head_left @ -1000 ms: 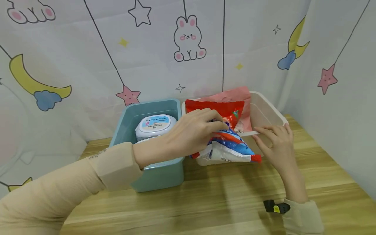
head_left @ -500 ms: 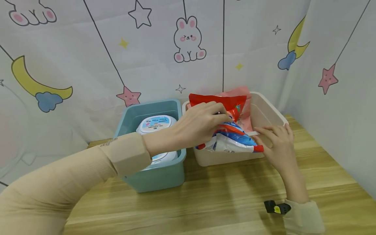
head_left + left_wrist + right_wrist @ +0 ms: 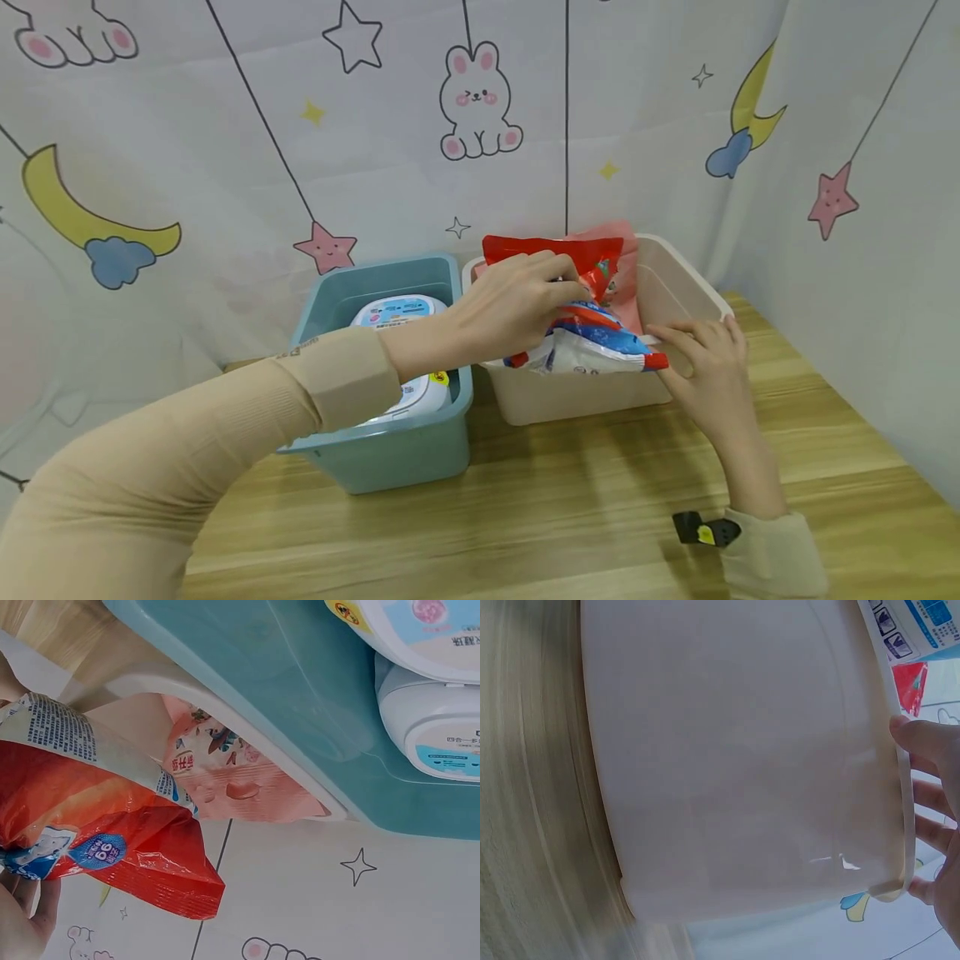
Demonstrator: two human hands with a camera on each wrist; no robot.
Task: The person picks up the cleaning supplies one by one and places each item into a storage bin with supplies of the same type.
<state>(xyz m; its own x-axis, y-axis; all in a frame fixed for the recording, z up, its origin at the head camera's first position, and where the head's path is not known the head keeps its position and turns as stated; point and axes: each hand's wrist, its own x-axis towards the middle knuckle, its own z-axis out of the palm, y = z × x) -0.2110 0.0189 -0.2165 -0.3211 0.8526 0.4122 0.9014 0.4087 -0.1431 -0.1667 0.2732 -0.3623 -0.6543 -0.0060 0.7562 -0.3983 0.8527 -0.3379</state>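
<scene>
My left hand (image 3: pixel 513 304) grips a printed plastic bag (image 3: pixel 600 340) in red, blue and white over the off-white plastic bin (image 3: pixel 573 400). In the left wrist view the bag (image 3: pixel 142 825) shows its red side and a white panel of small print; only part of the left hand (image 3: pixel 26 915) appears at the edge. My right hand (image 3: pixel 705 367) pinches the bin's front rim near the right corner. In the right wrist view the right hand (image 3: pixel 937 795) has its thumb on the outer side of the rim and fingers behind it. A pink bag (image 3: pixel 626 283) stands inside the bin.
A teal bin (image 3: pixel 405 458) stands directly left of the off-white one. White tubs (image 3: pixel 401 310) with blue labels lie inside it, partly hidden by my left arm. Both bins rest on a wood-grain table (image 3: pixel 525 500), with a printed curtain (image 3: pixel 375 150) close behind.
My left hand has moved slightly up and to the right, raising the red, blue and white bag a little. The right hand stays on the bin's rim.
</scene>
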